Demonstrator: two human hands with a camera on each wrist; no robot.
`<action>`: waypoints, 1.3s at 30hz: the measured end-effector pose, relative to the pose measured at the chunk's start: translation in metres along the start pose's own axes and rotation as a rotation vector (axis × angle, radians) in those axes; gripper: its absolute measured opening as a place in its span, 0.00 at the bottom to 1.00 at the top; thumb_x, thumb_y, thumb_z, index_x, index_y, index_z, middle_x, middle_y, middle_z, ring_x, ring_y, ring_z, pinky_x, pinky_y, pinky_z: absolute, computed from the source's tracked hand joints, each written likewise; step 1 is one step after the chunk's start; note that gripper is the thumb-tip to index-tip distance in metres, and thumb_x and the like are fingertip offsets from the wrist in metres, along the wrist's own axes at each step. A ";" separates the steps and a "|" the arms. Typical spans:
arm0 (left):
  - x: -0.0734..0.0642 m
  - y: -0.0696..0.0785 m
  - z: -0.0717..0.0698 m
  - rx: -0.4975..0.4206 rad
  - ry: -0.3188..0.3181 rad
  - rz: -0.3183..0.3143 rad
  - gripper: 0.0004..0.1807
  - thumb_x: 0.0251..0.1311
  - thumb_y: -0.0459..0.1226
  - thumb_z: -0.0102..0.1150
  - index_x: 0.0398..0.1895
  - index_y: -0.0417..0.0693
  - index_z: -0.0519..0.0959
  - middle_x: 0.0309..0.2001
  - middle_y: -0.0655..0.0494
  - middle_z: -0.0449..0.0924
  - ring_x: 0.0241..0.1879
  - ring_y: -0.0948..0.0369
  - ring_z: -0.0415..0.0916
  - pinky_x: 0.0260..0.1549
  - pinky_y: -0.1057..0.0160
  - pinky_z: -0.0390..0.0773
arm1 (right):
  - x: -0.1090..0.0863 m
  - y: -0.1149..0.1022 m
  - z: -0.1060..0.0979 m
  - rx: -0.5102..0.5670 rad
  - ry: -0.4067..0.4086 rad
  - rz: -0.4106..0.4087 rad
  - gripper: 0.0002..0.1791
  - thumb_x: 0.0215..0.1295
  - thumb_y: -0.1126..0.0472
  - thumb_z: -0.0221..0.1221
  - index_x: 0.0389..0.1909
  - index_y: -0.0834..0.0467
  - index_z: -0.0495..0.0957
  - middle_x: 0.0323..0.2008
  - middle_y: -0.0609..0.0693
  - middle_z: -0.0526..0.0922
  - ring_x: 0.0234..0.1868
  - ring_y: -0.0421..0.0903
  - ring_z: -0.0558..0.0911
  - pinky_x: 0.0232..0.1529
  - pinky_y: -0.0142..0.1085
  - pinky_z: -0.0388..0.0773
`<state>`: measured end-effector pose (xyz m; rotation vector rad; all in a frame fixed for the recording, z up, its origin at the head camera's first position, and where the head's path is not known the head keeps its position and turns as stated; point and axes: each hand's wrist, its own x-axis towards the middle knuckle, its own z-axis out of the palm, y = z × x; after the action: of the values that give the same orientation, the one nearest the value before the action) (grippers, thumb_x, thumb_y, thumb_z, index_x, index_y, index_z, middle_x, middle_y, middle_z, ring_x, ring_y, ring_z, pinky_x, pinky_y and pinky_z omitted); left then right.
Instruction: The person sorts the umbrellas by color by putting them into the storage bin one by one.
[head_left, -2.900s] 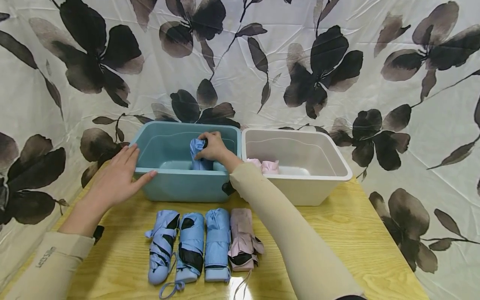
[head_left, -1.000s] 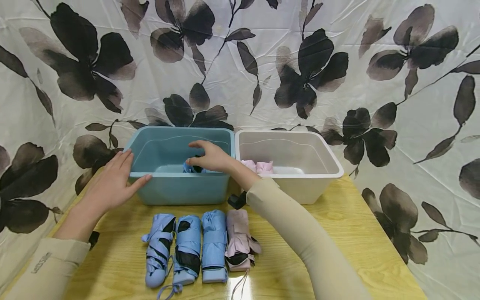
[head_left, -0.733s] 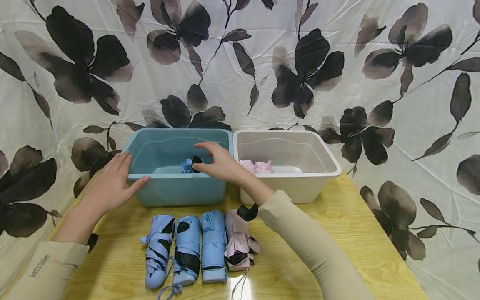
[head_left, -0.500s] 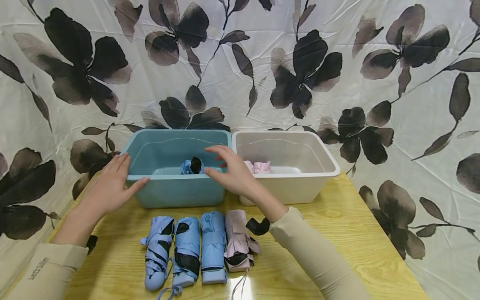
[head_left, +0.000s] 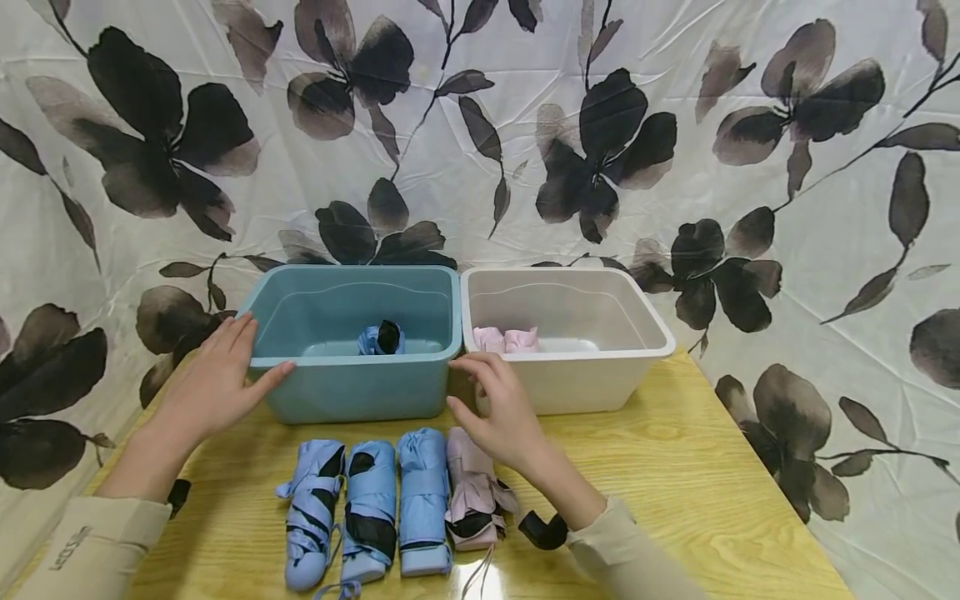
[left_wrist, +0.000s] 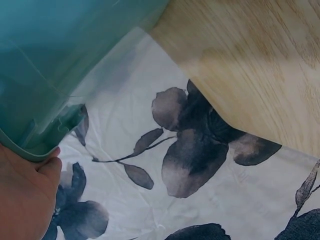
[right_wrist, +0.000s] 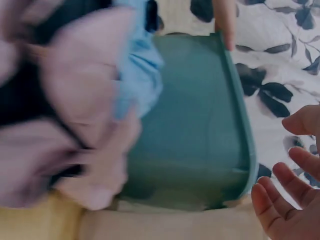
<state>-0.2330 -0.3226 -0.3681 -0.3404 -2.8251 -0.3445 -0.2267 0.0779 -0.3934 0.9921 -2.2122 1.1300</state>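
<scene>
My left hand (head_left: 206, 387) rests on the near left corner of the teal bin (head_left: 360, 392), fingers extended along its rim. In the left wrist view, that hand (left_wrist: 30, 195) touches the bin's edge. My right hand (head_left: 502, 412) hovers in front of the gap between the two bins, fingers loosely bent and holding nothing. Just below it lies a folded pink umbrella (head_left: 471, 483), end of a row with several blue folded umbrellas (head_left: 423, 492). Inside the teal bin sits a blue umbrella (head_left: 371, 340) with a black patch. The right wrist view shows the pink umbrella (right_wrist: 90, 75) blurred and close.
A white bin (head_left: 577, 379) stands against the teal one, with pink bundles (head_left: 520, 340) at its left end. Both are on a wooden table (head_left: 660, 467). Behind hangs a floral cloth (head_left: 480, 133). A black wrist piece (head_left: 543, 531) shows by the right sleeve.
My right hand let go of the blue umbrella in the teal bin, then withdrew right and toward me, over the bin's rim. The left hand kept its place on the rim.
</scene>
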 end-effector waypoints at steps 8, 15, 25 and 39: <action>-0.002 -0.002 -0.001 0.009 -0.006 -0.014 0.53 0.75 0.60 0.50 0.77 0.19 0.50 0.77 0.21 0.48 0.78 0.28 0.43 0.75 0.32 0.46 | -0.043 0.005 0.006 -0.057 -0.170 0.204 0.32 0.62 0.60 0.72 0.66 0.59 0.75 0.64 0.56 0.73 0.61 0.55 0.78 0.61 0.50 0.79; -0.003 -0.003 0.000 0.006 0.007 -0.009 0.53 0.76 0.60 0.49 0.77 0.19 0.49 0.77 0.20 0.49 0.77 0.28 0.44 0.75 0.32 0.46 | -0.061 0.010 0.016 -0.187 -0.384 0.342 0.44 0.61 0.42 0.72 0.74 0.55 0.69 0.68 0.60 0.69 0.65 0.60 0.75 0.58 0.56 0.81; 0.000 -0.003 0.002 -0.012 -0.007 -0.017 0.54 0.75 0.61 0.49 0.77 0.19 0.49 0.77 0.21 0.47 0.78 0.28 0.42 0.74 0.30 0.47 | -0.065 0.019 0.022 -0.182 -0.554 0.439 0.57 0.54 0.30 0.71 0.79 0.55 0.63 0.74 0.63 0.65 0.59 0.62 0.81 0.50 0.56 0.83; 0.000 -0.001 0.001 0.001 -0.014 -0.026 0.54 0.75 0.62 0.49 0.77 0.19 0.49 0.78 0.21 0.47 0.78 0.29 0.42 0.74 0.30 0.47 | -0.067 0.029 0.025 0.053 -0.457 0.519 0.59 0.40 0.44 0.83 0.76 0.57 0.68 0.69 0.62 0.68 0.58 0.57 0.79 0.58 0.54 0.79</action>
<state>-0.2331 -0.3233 -0.3691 -0.3072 -2.8454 -0.3479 -0.2083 0.0952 -0.4664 0.7685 -2.9397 1.2743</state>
